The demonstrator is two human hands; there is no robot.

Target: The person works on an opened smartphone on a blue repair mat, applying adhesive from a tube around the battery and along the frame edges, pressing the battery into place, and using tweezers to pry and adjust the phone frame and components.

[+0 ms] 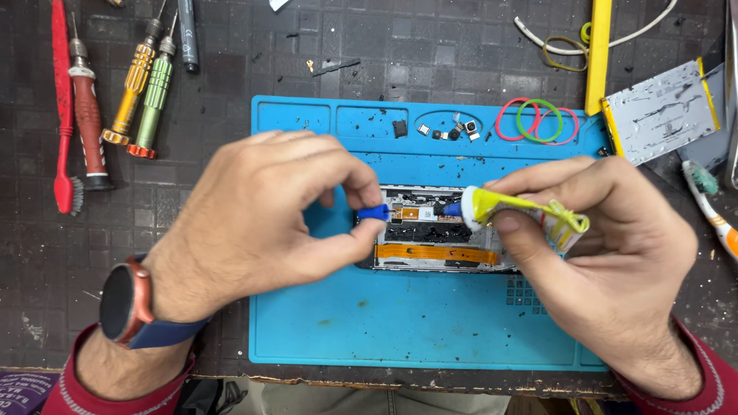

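Both hands were held over the middle of the blue silicone work mat (415, 330), thumbs and forefingers pinched. A small blue cap (374, 213) was nipped between thumb and forefinger of the left hand (269, 223), while a crumpled yellow glue tube (523, 211) was gripped by the right hand (607, 253), fingers closed around its folded tail. The tube was laid roughly level, its long axis running left to right, with the dark nozzle pointed toward the cap; cap and nozzle were kept apart, with a gap between them. Directly beneath that gap the opened phone (434, 230) was seen, flat on the mat, its long axis also left to right, an orange flex ribbon (438, 253) along its near edge. The nozzle was nearer to the phone's right portion, and nothing was interposed between tube tip and phone.

Farther off, tiny loose parts (450, 129) were collected in the mat's tray compartments, with coloured rubber bands (538, 121) beside them. Beyond, on the dark table (231, 46), precision screwdrivers (146, 92) were ranged at the left, a silver battery (661, 111) at the right, and a toothbrush (711, 204) at the right edge.
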